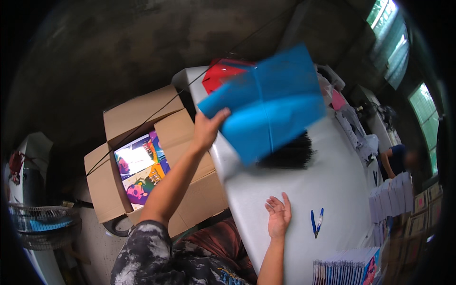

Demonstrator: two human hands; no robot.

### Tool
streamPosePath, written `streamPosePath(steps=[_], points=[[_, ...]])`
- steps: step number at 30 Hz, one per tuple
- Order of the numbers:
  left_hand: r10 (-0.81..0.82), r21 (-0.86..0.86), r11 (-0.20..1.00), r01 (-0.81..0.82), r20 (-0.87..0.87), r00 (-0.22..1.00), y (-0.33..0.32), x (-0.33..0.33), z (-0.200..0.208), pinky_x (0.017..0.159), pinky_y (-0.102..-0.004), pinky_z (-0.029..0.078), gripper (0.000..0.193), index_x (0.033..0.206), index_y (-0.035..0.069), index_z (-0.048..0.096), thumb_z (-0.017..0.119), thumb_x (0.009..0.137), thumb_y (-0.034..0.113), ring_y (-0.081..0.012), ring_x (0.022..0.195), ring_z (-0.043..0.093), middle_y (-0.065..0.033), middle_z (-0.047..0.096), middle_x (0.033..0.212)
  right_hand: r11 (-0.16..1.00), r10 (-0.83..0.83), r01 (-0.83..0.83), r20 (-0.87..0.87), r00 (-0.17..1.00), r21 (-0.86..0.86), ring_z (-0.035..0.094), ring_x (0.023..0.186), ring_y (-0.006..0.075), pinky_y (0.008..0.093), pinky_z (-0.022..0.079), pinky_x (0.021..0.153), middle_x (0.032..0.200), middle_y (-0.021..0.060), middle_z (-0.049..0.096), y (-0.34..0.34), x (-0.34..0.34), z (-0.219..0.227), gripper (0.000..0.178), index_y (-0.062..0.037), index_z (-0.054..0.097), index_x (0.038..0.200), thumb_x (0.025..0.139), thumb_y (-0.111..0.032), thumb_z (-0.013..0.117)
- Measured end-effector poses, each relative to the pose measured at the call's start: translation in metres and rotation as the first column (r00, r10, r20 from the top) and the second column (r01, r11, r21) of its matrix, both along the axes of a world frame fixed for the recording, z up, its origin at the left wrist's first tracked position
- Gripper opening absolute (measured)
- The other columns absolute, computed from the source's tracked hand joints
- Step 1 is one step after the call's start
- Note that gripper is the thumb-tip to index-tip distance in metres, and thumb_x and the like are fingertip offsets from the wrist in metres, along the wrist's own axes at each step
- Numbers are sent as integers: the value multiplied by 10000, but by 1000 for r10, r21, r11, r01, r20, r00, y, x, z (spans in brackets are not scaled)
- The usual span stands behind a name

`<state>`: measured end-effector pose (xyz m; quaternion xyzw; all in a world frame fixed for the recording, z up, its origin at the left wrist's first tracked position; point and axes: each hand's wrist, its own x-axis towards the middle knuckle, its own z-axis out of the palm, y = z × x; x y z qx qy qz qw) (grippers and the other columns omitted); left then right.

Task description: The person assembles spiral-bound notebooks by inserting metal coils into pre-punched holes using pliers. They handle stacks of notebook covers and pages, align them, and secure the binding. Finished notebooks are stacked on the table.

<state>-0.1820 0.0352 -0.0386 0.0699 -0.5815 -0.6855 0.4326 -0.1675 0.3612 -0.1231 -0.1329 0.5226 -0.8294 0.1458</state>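
My left hand (209,128) grips the left edge of a large blue sheet (244,126), thumb on top. The sheet is tilted in the air above the white table and blurred by motion, with a line like a crease across its middle. My right hand (279,216) hangs above the table, palm up, fingers spread, holding nothing. To its right lies a pair of blue-handled pliers (316,223). A pile of thin black, bristly pieces (292,154) is partly covered by the blue sheet. Behind the sheet, a red item (221,73) shows in part.
An open cardboard box (107,190) with colourful printed books (142,180) stands left of the white table (256,209). Spiral-bound notebooks (339,270) are stacked at the near right. White stacks (392,194) line the right side, with another person (396,159) beyond. A wire-caged fan (45,223) is far left.
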Motion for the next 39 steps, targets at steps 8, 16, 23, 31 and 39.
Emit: streamPosePath(steps=[8, 16, 23, 31, 39], points=[[547, -147, 821, -551, 474, 690, -91, -126, -76, 756, -415, 488, 522, 1139, -13, 499, 740, 713, 170, -338, 836, 623, -213, 630, 896, 992, 38, -36, -15, 999, 117, 590, 944, 221, 354, 486, 838, 1061, 172, 594, -6, -1, -9, 395, 23, 432, 1260, 901, -110, 528], [780, -767, 365, -528, -57, 623, -27, -147, -43, 907, -453, 378, 682, 1239, 60, 444, 741, 708, 366, -356, 1038, 496, -195, 529, 1095, 991, 32, -27, -32, 999, 132, 609, 923, 231, 357, 514, 819, 1034, 181, 612, 1, -2, -11, 355, 24, 477, 1222, 901, -116, 537], [342, -665, 678, 313, 662, 667, 48, -175, -24, 779, -404, 483, 608, 1070, 10, 575, 749, 657, 420, -347, 939, 602, -211, 623, 1006, 990, 64, -60, -27, 998, 128, 608, 930, 237, 365, 510, 819, 1044, 172, 612, 1, -4, -9, 348, 20, 479, 1220, 904, -119, 524], [219, -536, 827, 170, 585, 781, 39, -178, 10, 725, -355, 486, 479, 948, 12, 638, 744, 664, 383, -270, 767, 649, -144, 665, 808, 992, 54, -54, -1, 999, 111, 609, 934, 242, 360, 516, 812, 1033, 177, 610, 2, -6, -8, 340, 31, 483, 1204, 906, -127, 519], [335, -616, 784, -82, 308, 891, -4, -157, -14, 752, -322, 484, 584, 1065, -40, 576, 786, 643, 306, -251, 856, 637, -174, 649, 940, 995, 46, -42, -35, 998, 94, 614, 928, 224, 330, 523, 802, 1028, 166, 612, 4, -5, -10, 333, 26, 499, 1194, 912, -149, 526]])
